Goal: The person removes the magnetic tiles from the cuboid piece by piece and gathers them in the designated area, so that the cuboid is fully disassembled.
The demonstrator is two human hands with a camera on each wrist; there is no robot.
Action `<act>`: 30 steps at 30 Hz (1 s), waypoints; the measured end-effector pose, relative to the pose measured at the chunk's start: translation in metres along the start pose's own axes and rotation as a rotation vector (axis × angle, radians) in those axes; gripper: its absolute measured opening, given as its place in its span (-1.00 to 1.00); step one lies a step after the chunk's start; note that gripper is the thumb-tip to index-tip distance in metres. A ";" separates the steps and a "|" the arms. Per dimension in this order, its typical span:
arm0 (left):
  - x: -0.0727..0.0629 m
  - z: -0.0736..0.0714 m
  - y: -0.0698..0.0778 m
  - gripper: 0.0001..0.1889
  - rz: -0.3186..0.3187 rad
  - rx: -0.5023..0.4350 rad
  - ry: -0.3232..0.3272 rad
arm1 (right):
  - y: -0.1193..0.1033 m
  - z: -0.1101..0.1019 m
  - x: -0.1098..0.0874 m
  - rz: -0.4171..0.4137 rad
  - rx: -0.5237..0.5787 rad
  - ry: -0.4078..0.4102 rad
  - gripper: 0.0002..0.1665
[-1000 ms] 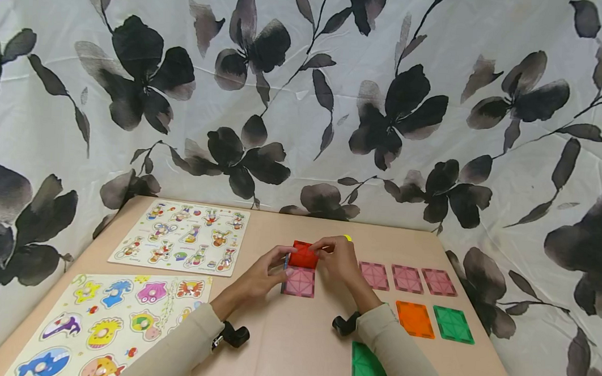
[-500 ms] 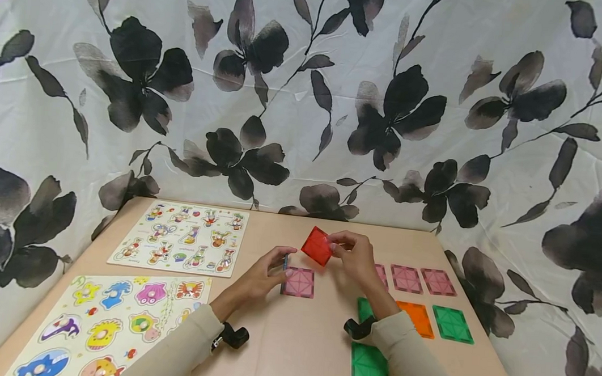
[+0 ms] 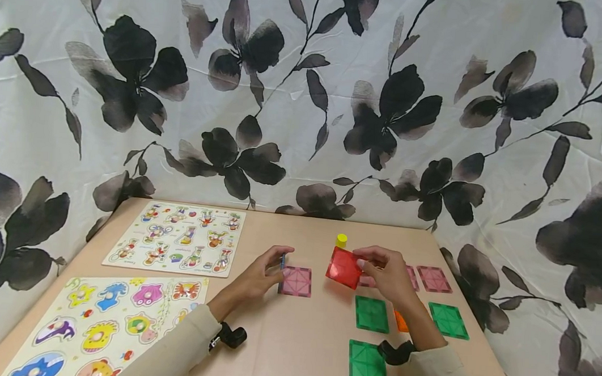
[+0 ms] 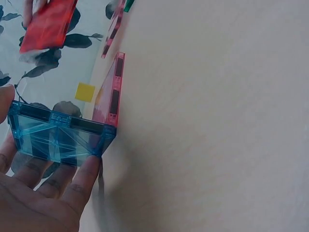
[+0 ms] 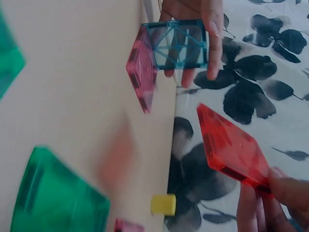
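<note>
My left hand (image 3: 252, 276) holds a clear blue magnetic tile (image 4: 58, 135) on edge, thumb at one side and fingers behind it. The blue tile stands upright along the left edge of a pink magnetic tile (image 3: 296, 281) lying on the table. In the head view it shows only as a thin strip. To the right, my right hand (image 3: 388, 272) pinches a red magnetic tile (image 3: 345, 268) by its right edge. This red tile is tilted and raised above the table, apart from the pink one, with its shadow visible below in the right wrist view.
Green tiles (image 3: 372, 314), a partly hidden orange tile (image 3: 401, 322) and more pink tiles (image 3: 434, 279) lie at the right. A small yellow cylinder (image 3: 341, 240) stands at the back. Two picture puzzle boards (image 3: 136, 233) cover the table's left side.
The red tile has been lifted from behind the pink tile and carried right and nearer by my right hand. My left hand stays at the blue tile. The yellow cylinder has come into view.
</note>
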State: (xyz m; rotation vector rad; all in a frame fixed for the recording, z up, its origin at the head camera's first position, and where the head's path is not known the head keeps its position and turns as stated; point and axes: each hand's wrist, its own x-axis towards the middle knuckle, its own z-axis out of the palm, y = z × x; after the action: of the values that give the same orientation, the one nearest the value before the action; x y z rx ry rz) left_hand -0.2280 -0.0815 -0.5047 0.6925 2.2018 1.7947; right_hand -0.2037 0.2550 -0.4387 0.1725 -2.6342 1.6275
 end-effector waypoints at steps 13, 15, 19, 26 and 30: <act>0.000 0.001 -0.002 -0.41 -0.029 -0.019 0.007 | 0.030 -0.066 -0.055 0.094 -0.075 -0.126 -0.71; 0.000 0.001 -0.001 -0.41 -0.031 -0.018 0.006 | 0.036 -0.075 -0.063 0.112 -0.060 -0.156 -0.69; 0.000 0.001 -0.001 -0.41 -0.029 -0.016 0.003 | 0.047 -0.089 -0.078 0.138 -0.039 -0.204 -0.66; -0.001 0.001 0.001 -0.42 -0.015 -0.017 0.000 | 0.064 -0.104 -0.098 0.265 -0.075 -0.230 -0.58; -0.001 0.001 0.002 -0.42 -0.010 -0.011 -0.004 | 0.074 -0.107 -0.102 0.337 -0.099 -0.233 -0.58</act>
State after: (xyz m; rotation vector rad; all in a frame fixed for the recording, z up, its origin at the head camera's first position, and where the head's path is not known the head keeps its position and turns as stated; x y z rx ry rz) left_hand -0.2267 -0.0809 -0.5026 0.6806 2.1873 1.7983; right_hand -0.1132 0.3910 -0.4656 -0.0982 -3.0526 1.6476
